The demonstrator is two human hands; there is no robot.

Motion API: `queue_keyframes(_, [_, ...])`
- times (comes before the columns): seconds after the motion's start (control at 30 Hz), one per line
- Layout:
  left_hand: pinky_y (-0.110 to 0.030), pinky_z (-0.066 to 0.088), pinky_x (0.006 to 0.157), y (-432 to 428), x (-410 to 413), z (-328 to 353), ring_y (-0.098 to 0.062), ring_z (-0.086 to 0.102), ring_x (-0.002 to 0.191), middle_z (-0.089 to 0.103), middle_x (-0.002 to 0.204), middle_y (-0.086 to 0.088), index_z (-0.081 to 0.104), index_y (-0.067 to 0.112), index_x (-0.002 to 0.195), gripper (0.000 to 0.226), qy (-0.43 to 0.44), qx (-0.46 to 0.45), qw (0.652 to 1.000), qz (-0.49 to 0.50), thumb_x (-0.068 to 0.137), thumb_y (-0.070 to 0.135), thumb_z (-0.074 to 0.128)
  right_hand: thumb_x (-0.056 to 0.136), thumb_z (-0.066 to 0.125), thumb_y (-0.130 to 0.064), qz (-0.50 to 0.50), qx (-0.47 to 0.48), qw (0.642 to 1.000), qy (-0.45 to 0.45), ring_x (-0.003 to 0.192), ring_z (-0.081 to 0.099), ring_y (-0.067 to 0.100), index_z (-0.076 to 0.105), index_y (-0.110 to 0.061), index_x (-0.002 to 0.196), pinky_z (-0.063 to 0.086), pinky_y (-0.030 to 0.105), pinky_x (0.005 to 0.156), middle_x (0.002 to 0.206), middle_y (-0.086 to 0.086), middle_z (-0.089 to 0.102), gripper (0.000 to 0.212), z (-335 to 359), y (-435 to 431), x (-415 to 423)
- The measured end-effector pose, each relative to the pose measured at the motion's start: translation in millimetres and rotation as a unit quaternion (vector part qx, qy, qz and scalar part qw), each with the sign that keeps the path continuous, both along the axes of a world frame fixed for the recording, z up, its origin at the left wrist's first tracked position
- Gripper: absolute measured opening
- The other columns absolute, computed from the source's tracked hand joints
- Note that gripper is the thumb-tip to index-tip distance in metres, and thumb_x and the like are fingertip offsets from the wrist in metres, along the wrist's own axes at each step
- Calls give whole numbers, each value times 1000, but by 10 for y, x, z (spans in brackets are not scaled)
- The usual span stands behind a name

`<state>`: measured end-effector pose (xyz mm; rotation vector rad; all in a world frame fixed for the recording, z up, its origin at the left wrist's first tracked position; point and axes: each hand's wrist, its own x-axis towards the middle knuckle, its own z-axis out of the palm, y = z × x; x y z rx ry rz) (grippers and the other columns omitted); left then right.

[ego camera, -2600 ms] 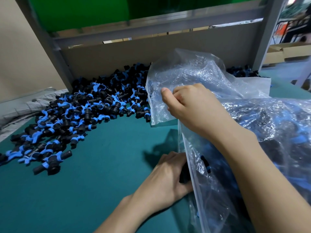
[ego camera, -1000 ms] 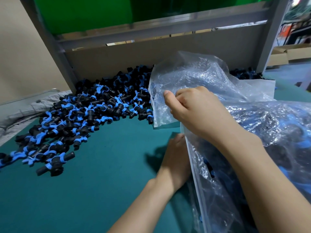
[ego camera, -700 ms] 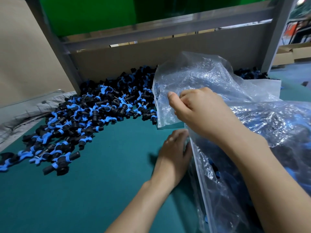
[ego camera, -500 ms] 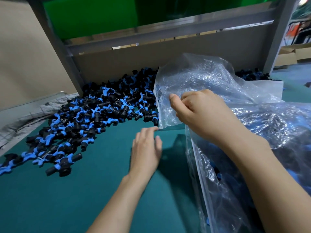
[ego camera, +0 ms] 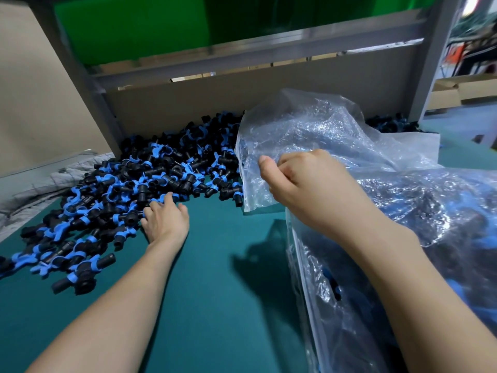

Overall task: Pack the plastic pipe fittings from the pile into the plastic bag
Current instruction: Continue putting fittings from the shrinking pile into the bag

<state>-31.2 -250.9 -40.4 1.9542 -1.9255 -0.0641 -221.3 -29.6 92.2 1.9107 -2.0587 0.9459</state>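
Fittings (ego camera: 150,184) stubby, black-blue; bag (ego camera: 336,135) crinkled, clear

No text, label, brand mark, number or sign can be read. None is made out on the plastic bag (ego camera: 336,135), on the pipe fittings (ego camera: 150,179) piled towards the rear left edge of the bench (ego camera: 215,278), or on the cardboard panel (ego camera: 242,98) standing behind them. The background beyond the bench's rear right corner is too blurred for any lettering to be made out.
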Motion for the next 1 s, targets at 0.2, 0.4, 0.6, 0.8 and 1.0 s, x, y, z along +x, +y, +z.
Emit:
queue_keyframes(0.2, [-51,39,97,-147,22,18,-39,44,122,52,130,-21,49,15,134,36,21,-24,999,19,103,32,42,103,31,-47,5,1,1000,-6,65,54,36,41,-8,53,43,37,61,67,13,58,64,-6,-2,6])
queue_keyframes(0.4, [-48,49,78,-109,113,-12,-39,59,96,66,104,-18,52,12,131,33,143,-87,986,18,105,24,36,103,31,-47,5,-3,1000,-7,64,55,34,46,-6,55,48,38,63,67,13,59,65,-6,-18,-2])
queue_keyframes(0.6, [-35,42,60,120,202,-8,-22,54,68,56,79,4,52,18,125,28,347,-119,930,-15,105,30,37,102,32,-47,4,-2,1000,-12,66,55,34,46,-4,57,47,38,63,68,14,59,64,-6,-14,1])
queue_keyframes(0.8, [-28,39,59,476,266,8,-6,48,61,54,74,7,54,21,105,22,502,-125,854,-57,103,40,44,102,30,-47,11,2,1000,-12,65,55,34,49,-3,58,50,42,65,67,15,60,64,-12,-33,-11])
queue_keyframes(1.0, [-20,41,50,694,222,47,-2,49,53,50,60,14,61,26,96,19,559,-38,818,-132,105,28,44,100,28,-49,3,7,1000,-3,69,56,33,52,-4,58,49,41,66,70,14,62,67,-24,-37,-18])
